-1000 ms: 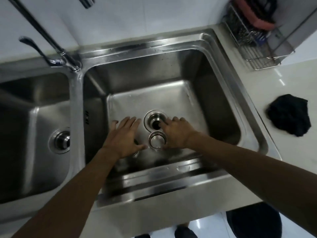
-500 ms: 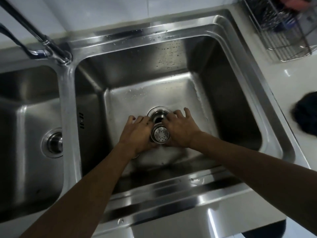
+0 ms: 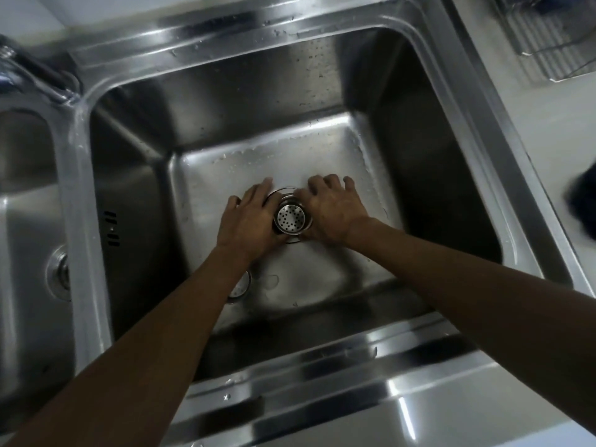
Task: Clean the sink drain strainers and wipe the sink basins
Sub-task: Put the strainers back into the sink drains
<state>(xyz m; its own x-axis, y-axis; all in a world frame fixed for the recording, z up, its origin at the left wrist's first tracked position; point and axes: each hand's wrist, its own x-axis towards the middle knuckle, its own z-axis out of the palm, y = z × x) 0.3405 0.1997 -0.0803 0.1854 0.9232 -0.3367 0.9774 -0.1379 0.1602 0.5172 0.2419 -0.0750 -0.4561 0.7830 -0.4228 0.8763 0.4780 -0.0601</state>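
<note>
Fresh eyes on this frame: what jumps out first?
The perforated strainer, holes facing up, is held between the left hand and right hand over the drain in the middle of the right-hand basin. Next come a second round metal piece, half hidden under the left forearm, and a blurred dark cloth at the frame's right edge.

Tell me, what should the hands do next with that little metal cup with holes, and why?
Probably lower the strainer straight down into the drain ring until its rim seats. The left hand and right hand hold it by its sides, roughly centred over that ring, whose edge shows both beyond and in front of it.
</note>
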